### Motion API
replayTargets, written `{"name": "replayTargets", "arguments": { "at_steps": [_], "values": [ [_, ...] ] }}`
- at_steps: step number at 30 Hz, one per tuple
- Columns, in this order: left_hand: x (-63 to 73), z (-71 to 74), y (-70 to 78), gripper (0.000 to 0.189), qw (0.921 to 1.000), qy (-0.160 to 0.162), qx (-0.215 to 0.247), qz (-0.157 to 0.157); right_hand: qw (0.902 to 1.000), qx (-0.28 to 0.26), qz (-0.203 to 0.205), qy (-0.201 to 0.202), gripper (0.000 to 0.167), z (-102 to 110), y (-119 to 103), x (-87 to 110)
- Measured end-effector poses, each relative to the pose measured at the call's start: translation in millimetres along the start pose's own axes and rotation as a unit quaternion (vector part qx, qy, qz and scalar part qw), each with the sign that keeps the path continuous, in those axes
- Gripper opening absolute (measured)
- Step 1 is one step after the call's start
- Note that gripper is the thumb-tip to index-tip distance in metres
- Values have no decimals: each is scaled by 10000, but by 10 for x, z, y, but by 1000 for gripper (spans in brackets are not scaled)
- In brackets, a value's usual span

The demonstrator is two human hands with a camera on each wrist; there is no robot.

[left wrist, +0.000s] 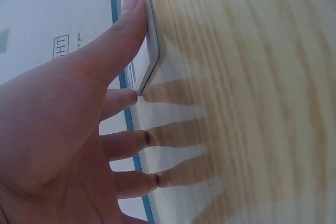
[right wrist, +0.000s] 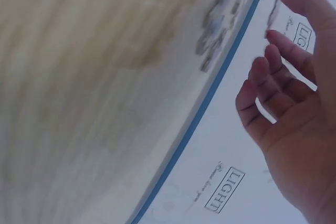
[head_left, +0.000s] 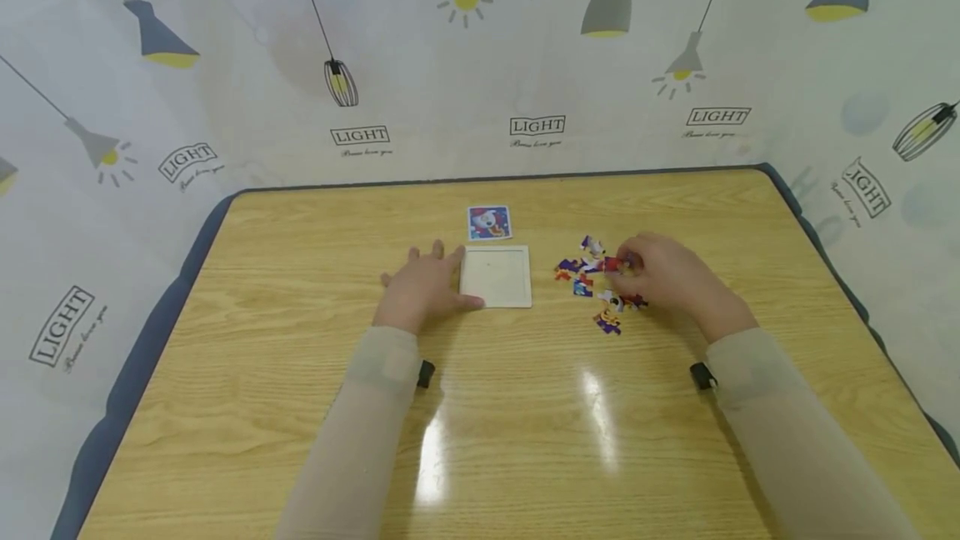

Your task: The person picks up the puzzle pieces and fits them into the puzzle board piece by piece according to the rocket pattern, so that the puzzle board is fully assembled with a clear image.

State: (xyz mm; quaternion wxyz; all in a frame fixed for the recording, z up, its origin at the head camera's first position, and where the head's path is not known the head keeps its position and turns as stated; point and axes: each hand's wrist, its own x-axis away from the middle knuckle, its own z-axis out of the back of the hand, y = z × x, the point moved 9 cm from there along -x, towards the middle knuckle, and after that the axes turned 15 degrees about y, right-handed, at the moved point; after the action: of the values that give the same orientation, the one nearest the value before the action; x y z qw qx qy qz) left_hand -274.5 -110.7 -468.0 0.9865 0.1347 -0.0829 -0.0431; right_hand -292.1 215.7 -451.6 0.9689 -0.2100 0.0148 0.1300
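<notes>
My left hand [head_left: 422,288] lies at the left side of a pale square puzzle tray [head_left: 497,277], fingers spread and straight. In the left wrist view its thumb [left wrist: 126,30] rests on the tray [left wrist: 151,51], while the other fingertips touch the table. To the right, my right hand [head_left: 669,277] is over a loose group of colourful jigsaw pieces [head_left: 590,265]. It pinches one thin jigsaw piece [right wrist: 273,15] between thumb and index finger, above the table; the remaining fingers are loosely bent.
Behind the tray lies a small picture card [head_left: 489,223] with a cartoon figure. A jigsaw piece [head_left: 607,322] lies at the near side of the group. The wooden table [head_left: 517,407] has a dark edge, with a lamp-print wall covering [head_left: 450,90] beyond it.
</notes>
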Motion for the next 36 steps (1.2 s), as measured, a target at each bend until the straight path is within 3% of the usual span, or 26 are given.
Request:
{"name": "replayTargets", "arguments": {
  "at_steps": [8, 12, 17, 21, 29, 36],
  "values": [
    [-6, 21, -1, 104, 10000, 29, 6, 6, 9972, -522, 385, 360, 42, -22, -565, -223],
    [-13, 11, -12, 103, 10000, 12, 14, 35, 9958, -658, 552, 324, 43, -136, -881, -365],
    [-12, -7, -23, 103, 10000, -5, 0, 49, 9960, -779, 394, 186, 43, -315, -1132, -525],
    [-4, -4, -31, 103, 9999, 4, -100, 29, 9960, -665, 594, 28, 42, -494, -1339, -624],
    [-4, -17, -20, 102, 9999, 56, -115, 3, 9963, -288, 804, -103, 46, -743, -1575, -749],
    [-2, -31, 6, 102, 9999, 69, -131, -25, 9976, -330, 563, -223, 41, -841, -1596, -781]
  ]
}}
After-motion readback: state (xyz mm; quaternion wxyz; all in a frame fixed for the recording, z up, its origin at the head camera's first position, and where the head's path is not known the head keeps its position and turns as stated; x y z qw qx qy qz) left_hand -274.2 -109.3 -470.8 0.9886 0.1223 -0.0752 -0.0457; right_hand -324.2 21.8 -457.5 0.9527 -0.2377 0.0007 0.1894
